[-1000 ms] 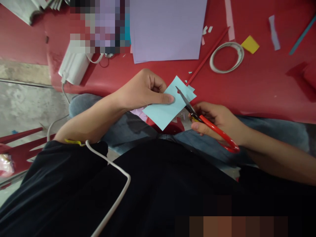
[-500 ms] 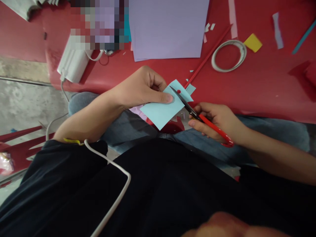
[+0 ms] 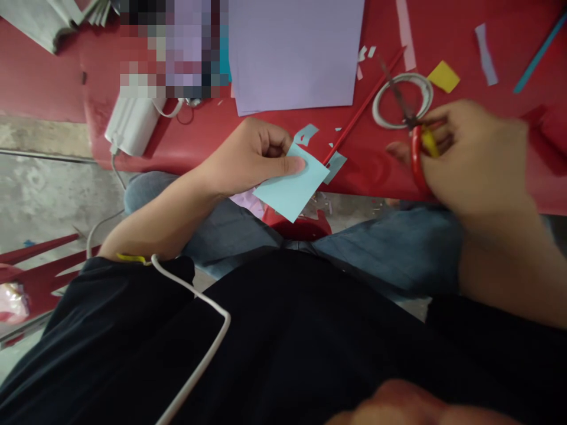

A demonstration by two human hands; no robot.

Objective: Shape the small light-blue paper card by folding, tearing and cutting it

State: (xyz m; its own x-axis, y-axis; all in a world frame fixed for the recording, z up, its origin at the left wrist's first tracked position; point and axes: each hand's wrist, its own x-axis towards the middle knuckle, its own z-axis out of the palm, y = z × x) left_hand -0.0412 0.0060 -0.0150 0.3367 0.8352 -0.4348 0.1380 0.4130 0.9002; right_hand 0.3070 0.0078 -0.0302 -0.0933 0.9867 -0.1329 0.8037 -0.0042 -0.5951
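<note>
My left hand (image 3: pixel 261 154) pinches a light blue piece of paper (image 3: pixel 292 189) between thumb and fingers, over the table's near edge. Out to the right, my right hand (image 3: pixel 469 153) is closed on a pair of scissors (image 3: pixel 416 147) with red handles. Their blades point away from me, above the roll of tape (image 3: pixel 378 109), and are smeared by motion. A cut-off light blue strip (image 3: pixel 306 134) with a small hole lies on the table just beyond the held paper. Another light blue scrap (image 3: pixel 335 167) rests by the table edge.
Lilac sheets (image 3: pixel 296 53) lie on the red table (image 3: pixel 266 127). A thin red stick (image 3: pixel 365 106) slants beside them. Right of it are a yellow paper square (image 3: pixel 444 77) and paper strips (image 3: pixel 486 54). A white power bank (image 3: pixel 135 121) with a cable sits at left.
My right hand has moved the scissors away from the paper, up and to the right. The paper's end strip with the hole has come off and now lies on the table.
</note>
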